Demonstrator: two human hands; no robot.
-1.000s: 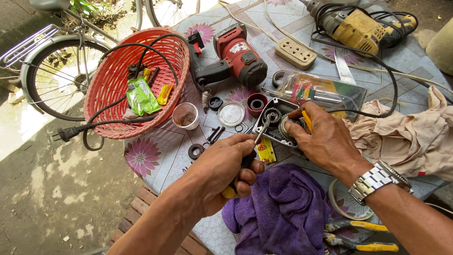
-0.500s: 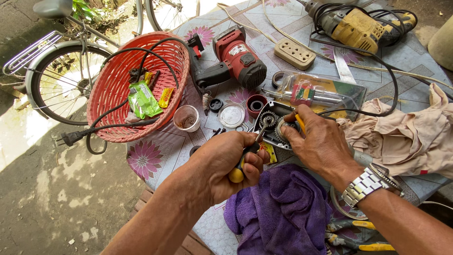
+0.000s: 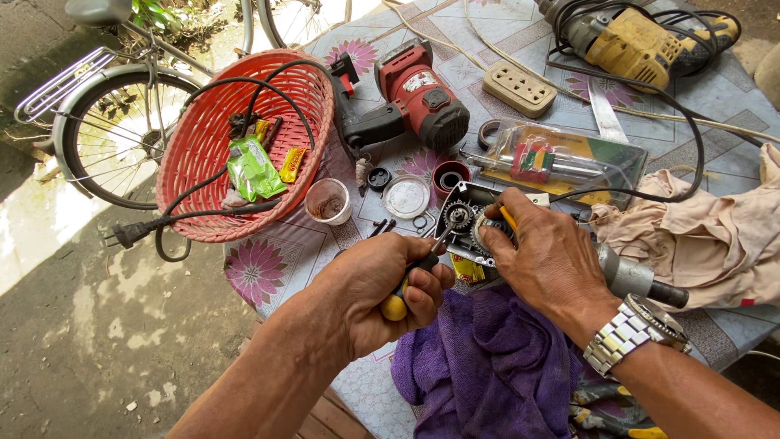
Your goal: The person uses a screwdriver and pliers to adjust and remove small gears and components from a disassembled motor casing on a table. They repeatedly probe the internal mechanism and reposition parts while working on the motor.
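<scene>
My left hand (image 3: 382, 284) grips a screwdriver with a yellow and black handle (image 3: 398, 302), its shaft angled up to a toothed gear (image 3: 457, 216) in an opened metal gear housing (image 3: 467, 236). My right hand (image 3: 546, 252) rests on the housing's right side, fingertips on a second gear, with a thin yellow tool (image 3: 507, 216) under its index finger. A metal watch (image 3: 630, 328) is on that wrist. The housing belongs to a grey power tool whose body (image 3: 634, 280) sticks out to the right. A purple cloth (image 3: 487, 366) lies below both hands.
A red power tool (image 3: 410, 102), a round lid (image 3: 405, 197), a red cup-shaped part (image 3: 448, 176) and a small plastic cup (image 3: 328, 201) lie behind the housing. A red basket (image 3: 244, 138) with a black cable sits left. Yellow drill (image 3: 634, 41), socket strip (image 3: 520, 88), beige cloth (image 3: 699, 236), bicycle wheel (image 3: 114, 134).
The view has shifted slightly. My left hand has drawn a little back and down along the screwdriver; my right hand stays on the gear housing.
</scene>
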